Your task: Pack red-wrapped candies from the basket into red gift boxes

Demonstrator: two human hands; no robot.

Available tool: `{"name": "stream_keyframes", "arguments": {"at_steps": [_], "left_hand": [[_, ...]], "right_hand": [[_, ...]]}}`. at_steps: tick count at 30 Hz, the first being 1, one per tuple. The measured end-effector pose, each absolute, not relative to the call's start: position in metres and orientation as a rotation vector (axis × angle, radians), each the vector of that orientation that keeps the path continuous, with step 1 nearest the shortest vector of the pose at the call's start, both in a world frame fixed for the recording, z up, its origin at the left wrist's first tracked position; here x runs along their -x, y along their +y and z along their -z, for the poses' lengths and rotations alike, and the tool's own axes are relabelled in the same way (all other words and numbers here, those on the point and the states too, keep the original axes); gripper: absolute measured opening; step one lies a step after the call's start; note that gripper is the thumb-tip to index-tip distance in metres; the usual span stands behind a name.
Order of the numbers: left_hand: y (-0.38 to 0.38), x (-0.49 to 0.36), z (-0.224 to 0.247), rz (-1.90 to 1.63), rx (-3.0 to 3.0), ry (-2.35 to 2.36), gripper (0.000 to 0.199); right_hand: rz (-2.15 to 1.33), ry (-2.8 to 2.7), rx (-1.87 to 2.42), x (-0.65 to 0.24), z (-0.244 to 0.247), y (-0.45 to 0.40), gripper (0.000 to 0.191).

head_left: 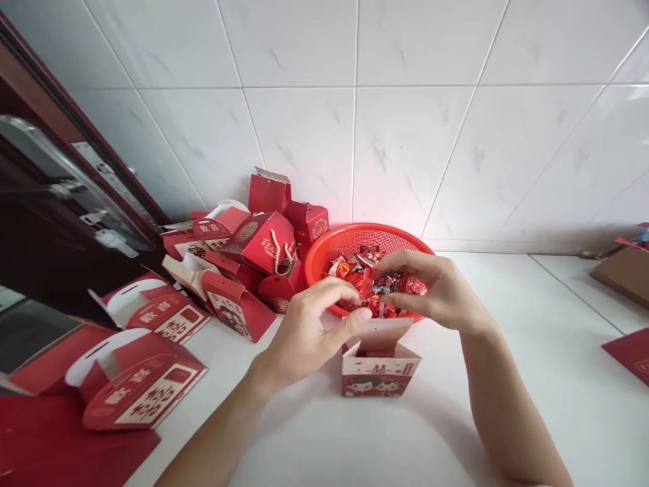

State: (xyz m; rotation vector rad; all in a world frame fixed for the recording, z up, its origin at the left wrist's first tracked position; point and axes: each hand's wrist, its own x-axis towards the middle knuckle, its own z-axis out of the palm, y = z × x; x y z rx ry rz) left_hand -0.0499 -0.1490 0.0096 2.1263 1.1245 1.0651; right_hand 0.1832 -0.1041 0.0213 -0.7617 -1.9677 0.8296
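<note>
A red plastic basket (324, 245) full of red-wrapped candies stands against the wall. In front of it is a small red and cream box (378, 375), upright with its top open and its back flap raised. My right hand (439, 287) is above the basket's front, pinching a dark and red wrapped candy (389, 283) between thumb and fingers. Just left of it, my left hand (322, 321) hovers over the box's left side, thumb and fingers curved toward each other; what lies between its fingertips, if anything, is too small to tell.
Several red gift boxes (261, 240) are piled left of the basket, some with rope handles. More open boxes (147, 389) lie at the near left, beside a dark door frame. A brown carton (626, 274) and a red piece sit at the far right.
</note>
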Motion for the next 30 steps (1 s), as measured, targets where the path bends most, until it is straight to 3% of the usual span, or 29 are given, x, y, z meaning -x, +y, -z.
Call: {"name": "stream_keyframes", "arguments": {"at_steps": [3,8,12,18,30], "left_hand": [[-0.148,0.046,-0.007,-1.228,-2.016,1.175,0.024],[-0.150,0.046,-0.008,-1.308,-1.853,1.153,0.044],[-0.152,0.045,-0.013,-1.376,-1.710,1.130,0.046],[-0.151,0.046,-0.011,-1.233,-1.536,0.975,0.034],[-0.153,0.045,-0.007,-1.407,-1.746,0.968,0.017]], "right_hand": [[-0.799,-2.026,0.705,-0.173,-0.022,-0.116,0.026],[-0.918,-1.881,0.690,-0.166,-0.020,-0.118,0.044],[-1.192,-1.700,0.667,-0.163,-0.020,-0.117,0.038],[-1.480,-1.608,0.539,-0.164,-0.021,-0.117,0.035],[-1.354,-1.751,0.663,-0.162,-0.025,-0.125,0.032]]}}
